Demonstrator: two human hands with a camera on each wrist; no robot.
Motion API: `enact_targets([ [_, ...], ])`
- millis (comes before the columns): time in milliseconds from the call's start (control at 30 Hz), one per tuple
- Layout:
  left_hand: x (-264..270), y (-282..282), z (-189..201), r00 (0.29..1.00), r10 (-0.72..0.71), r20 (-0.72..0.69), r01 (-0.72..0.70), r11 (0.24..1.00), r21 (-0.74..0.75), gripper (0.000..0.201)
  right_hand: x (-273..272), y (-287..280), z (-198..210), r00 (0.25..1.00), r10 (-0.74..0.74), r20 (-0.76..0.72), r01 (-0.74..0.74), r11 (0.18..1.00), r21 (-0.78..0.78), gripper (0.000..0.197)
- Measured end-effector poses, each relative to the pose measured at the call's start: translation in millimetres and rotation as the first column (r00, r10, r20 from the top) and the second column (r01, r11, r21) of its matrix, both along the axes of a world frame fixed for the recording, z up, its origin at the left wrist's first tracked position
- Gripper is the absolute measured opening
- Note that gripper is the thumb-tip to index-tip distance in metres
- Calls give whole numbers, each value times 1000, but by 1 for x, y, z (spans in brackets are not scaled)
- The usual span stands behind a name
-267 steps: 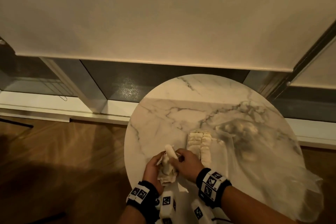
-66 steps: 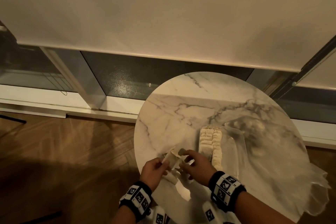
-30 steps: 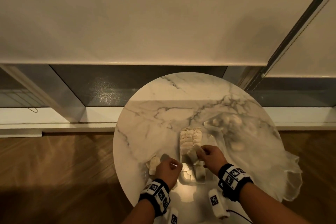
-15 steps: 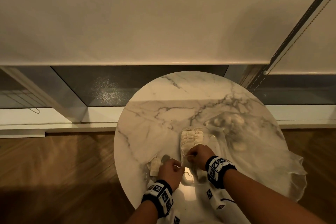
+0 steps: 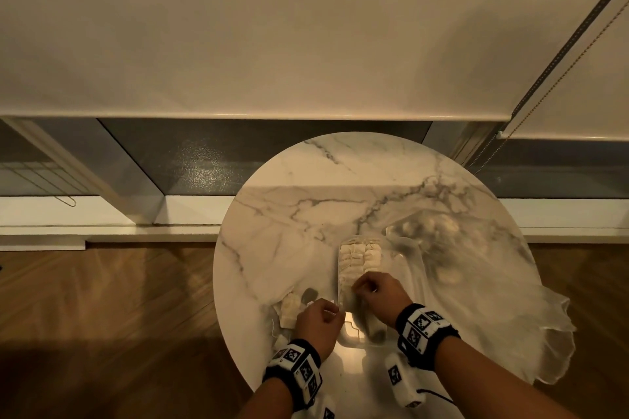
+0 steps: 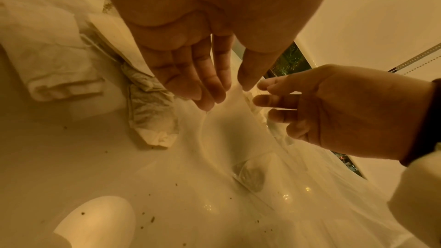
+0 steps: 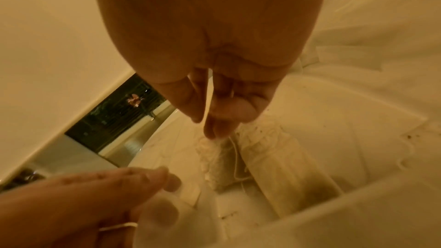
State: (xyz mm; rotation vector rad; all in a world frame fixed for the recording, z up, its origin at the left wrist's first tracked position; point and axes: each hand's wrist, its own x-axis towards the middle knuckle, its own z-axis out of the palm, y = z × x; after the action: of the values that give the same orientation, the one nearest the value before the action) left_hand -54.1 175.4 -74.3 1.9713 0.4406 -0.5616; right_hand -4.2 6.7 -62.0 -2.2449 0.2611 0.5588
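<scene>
On the table (image 5: 306,214): loose bags (image 5: 289,311) left, tray (image 5: 405,258) of apparent tea bags (image 5: 360,257) middle, plastic bag (image 5: 493,299) right.

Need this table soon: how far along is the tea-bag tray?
Done: two rows of tea bags fill the far half of the clear tray. In hand: right hand pinches one bag's string at their near end; left hand pinches its edge. Left: the empty near half, loose bags, more in the plastic bag.
</scene>
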Motion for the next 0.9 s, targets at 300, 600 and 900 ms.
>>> enact_targets([
  [300, 0, 11, 2, 997, 31, 74, -27, 998, -52, 9, -7, 9, 1, 991, 91, -101, -95, 995, -40, 26],
  [600, 11, 81, -4, 931, -7, 366, -105, 952, 286, 29, -15, -16, 11, 978, -177, 108, 159, 974, 162, 20],
  [900, 23, 103, -18, 973, -182, 144, 117, 920, 373, 38, -32, -39, 14, 936, -345, 75, 327, 927, 183, 22],
])
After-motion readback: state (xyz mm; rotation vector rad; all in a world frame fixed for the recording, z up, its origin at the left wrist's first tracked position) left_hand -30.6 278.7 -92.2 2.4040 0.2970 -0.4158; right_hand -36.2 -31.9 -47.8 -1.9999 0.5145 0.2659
